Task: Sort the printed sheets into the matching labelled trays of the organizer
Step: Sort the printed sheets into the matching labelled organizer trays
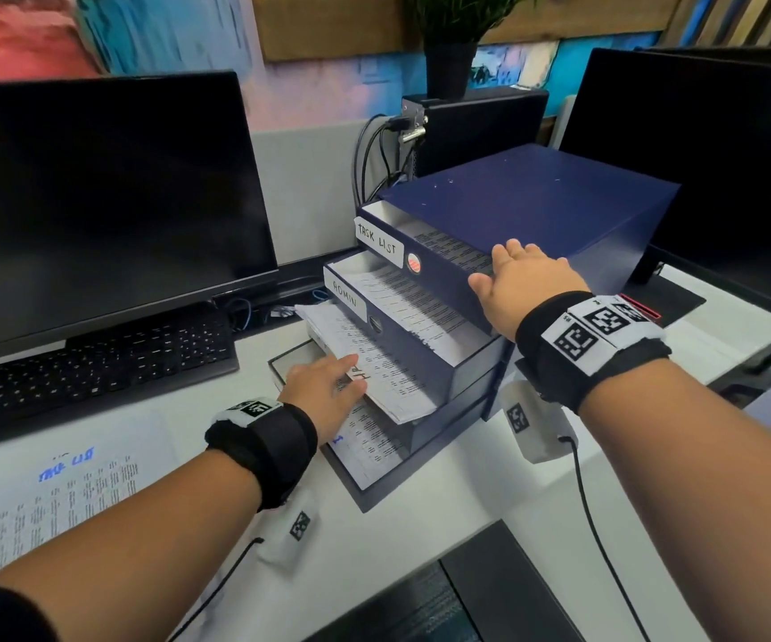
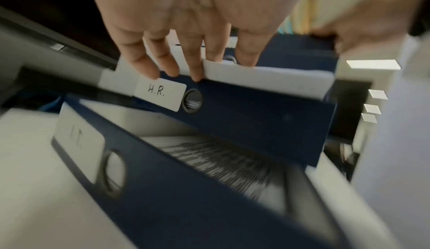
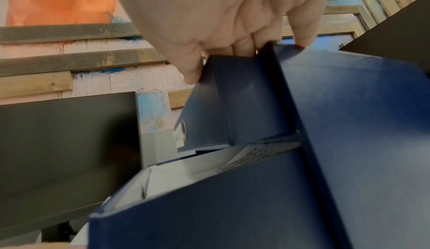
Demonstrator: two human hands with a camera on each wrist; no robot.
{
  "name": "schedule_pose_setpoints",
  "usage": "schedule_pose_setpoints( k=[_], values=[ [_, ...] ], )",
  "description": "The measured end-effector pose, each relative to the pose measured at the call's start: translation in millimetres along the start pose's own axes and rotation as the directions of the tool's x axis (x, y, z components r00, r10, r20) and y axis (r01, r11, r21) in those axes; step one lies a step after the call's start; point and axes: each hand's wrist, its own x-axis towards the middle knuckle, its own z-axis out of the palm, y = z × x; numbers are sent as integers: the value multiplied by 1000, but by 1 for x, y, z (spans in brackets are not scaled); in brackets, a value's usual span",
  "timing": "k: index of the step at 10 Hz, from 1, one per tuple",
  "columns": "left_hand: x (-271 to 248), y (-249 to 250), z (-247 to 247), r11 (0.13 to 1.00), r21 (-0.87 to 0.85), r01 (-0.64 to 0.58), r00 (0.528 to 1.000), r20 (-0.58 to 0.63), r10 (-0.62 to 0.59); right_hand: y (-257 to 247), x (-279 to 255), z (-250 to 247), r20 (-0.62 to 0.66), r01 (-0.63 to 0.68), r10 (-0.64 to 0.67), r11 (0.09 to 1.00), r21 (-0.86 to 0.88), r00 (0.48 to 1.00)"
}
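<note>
Head: left hand (image 1: pixel 323 386) flat, fingers straight, pressing printed sheets (image 1: pixel 374 363) in H.R. tray (image 1: pixel 444 410) of blue organizer (image 1: pixel 536 201). Right hand (image 1: pixel 522 280) open, resting on organizer's front top corner by TASK LIST tray (image 1: pixel 439 275). One loose sheet (image 1: pixel 50 493) on desk (image 1: pixel 467 479).

Left wrist: fingertips (image 2: pixel 196 72) touching sheet stack at H.R. label (image 2: pixel 160 93); I.T. tray (image 2: pixel 186 188) below, holding paper.

Right wrist: fingers (image 3: pixel 302 32) straight over organizer edge, gripping nothing.

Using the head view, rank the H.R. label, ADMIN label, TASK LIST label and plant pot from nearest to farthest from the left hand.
From the left hand:
1. H.R. label, at the fingertips.
2. ADMIN label, one tray up.
3. TASK LIST label, top tray.
4. Plant pot, behind the organizer.
</note>
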Motion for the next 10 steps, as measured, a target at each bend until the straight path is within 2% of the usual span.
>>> schedule_pose_setpoints(
  k=[1,2,4,6,8,10],
  values=[
    [5,-3,4,944,323,-63,998,4,65,1,0,2,-14,9,-9,1000,-7,1000],
    [9,-3,6,871,482,-100,992,-22,126,2,1,4,-20,13,-13,1000,-6,1000],
    [24,1,8,808,576,-122,993,70,99,2,1,5,-20,13,-13,1000,-6,1000],
    [29,11,8,764,635,-117,992,35,123,3,1,5,-16,19,-19,1000,-13,1000],
    [38,20,7,698,689,-195,978,193,82,3,2,6,-10,17,-17,1000,-8,1000],
    [39,20,5,690,685,-232,965,250,77,2,4,6,-13,10,-10,1000,-14,1000]
  ],
)
